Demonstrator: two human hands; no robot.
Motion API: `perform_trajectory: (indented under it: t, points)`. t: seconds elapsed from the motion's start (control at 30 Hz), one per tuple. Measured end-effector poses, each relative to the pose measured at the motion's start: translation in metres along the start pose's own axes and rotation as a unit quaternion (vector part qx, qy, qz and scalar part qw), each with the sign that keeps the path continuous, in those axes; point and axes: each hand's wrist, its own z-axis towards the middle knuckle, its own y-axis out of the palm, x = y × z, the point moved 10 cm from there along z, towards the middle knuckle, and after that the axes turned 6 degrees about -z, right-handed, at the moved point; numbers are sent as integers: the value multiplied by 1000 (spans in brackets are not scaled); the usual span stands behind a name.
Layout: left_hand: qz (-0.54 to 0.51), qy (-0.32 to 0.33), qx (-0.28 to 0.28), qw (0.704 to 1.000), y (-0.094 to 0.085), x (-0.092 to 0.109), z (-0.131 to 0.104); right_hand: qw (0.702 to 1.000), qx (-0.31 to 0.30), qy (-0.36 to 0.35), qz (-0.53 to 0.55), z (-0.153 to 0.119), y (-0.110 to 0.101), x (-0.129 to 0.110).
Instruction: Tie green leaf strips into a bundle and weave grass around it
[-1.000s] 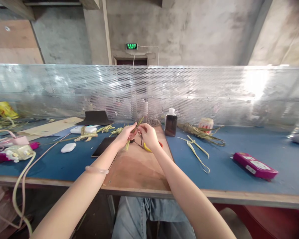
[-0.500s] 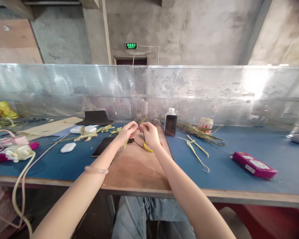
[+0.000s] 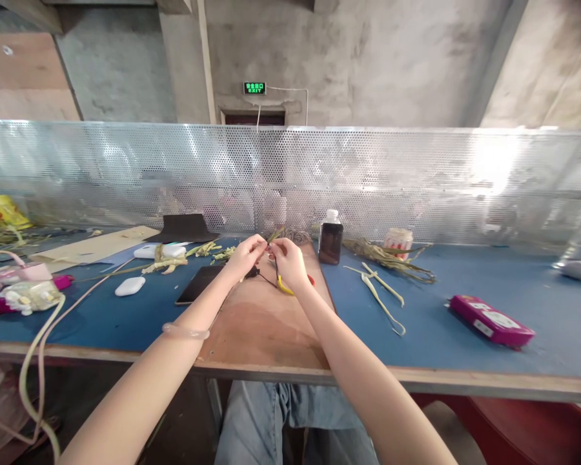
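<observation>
My left hand (image 3: 246, 257) and my right hand (image 3: 288, 261) meet over the wooden board (image 3: 266, 329), fingertips pinched close together. A thin greenish plant strip (image 3: 274, 235) shows just above the fingertips and seems to run between them; the rest of what they hold is hidden. Scissors with yellow and red handles (image 3: 285, 286) lie on the board, partly behind my right hand. Left of my left wrist lies a dark flat tablet-like thing (image 3: 198, 285).
A bottle of dark liquid (image 3: 331, 240) stands behind the board's right edge. Right of it are dried plant strips (image 3: 392, 258), pale stalks (image 3: 382, 300) and a magenta packet (image 3: 489, 320). A white case (image 3: 130, 286) and cables (image 3: 41, 342) lie left. Perforated metal (image 3: 290, 161) screens the back.
The green strip end that hung below my left hand no longer shows. Both hands stay pinched together in nearly the same place; the view has shifted slightly.
</observation>
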Motion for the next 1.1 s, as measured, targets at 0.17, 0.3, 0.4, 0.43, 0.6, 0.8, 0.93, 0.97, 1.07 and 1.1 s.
perform_trajectory:
  t: [0.17, 0.3, 0.4, 0.43, 0.6, 0.8, 0.93, 0.97, 1.07, 1.1]
  points:
    - [-3, -2, 8, 1000, -1, -2, 1, 1000, 3, 3, 7, 1, 0, 3]
    - [-4, 0, 10, 1000, -1, 4, 0, 1000, 9, 5, 14, 2, -1, 5]
    - [5, 4, 19, 1000, -1, 9, -2, 1000, 15, 4, 18, 2, -2, 6]
    - [10, 7, 23, 1000, -1, 11, -3, 1000, 18, 3, 17, 3, -3, 7]
    - [25, 15, 27, 999, 1, 15, -5, 1000, 30, -3, 5, 3, -7, 7]
    - [-7, 9, 53, 999, -6, 12, -4, 999, 35, -3, -3, 2, -8, 3]
    - [-30, -2, 54, 998, -6, 9, -4, 999, 39, -7, -10, 2, -9, 0]
    - [-34, -4, 54, 998, -6, 9, -4, 999, 38, -10, -12, 1, -9, -1]
    - [-41, -11, 63, 997, -7, 7, -5, 999, 37, -17, -22, 1, -9, -3]
    - [-43, -13, 68, 997, -8, 6, -5, 999, 37, -18, -25, 1, -9, -3]
